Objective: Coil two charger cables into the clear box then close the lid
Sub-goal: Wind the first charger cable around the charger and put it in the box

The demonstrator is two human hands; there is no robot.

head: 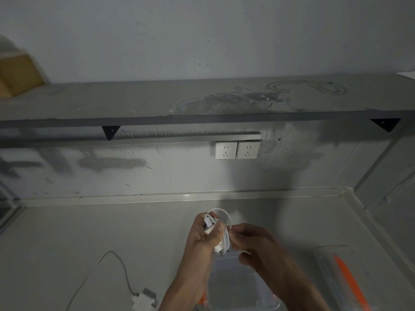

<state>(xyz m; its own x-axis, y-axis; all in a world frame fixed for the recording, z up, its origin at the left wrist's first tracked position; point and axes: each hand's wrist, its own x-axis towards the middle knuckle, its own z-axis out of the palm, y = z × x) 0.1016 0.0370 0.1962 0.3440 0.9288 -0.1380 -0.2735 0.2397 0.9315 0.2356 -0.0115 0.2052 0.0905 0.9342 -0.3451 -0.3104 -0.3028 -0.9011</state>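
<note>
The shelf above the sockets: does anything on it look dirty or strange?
Yes. The shelf has a smeared, dusty patch near its middle, and looping trails in the dust toward its right end, like a cable's outline.

Dim, greyish light; edges bend and blur, soft shadows under the shelf [202, 120].

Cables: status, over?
Left hand grips coiled cable, right hand pinching it. Box open below. Second cable loose on counter, left. Nothing blocking.
</note>
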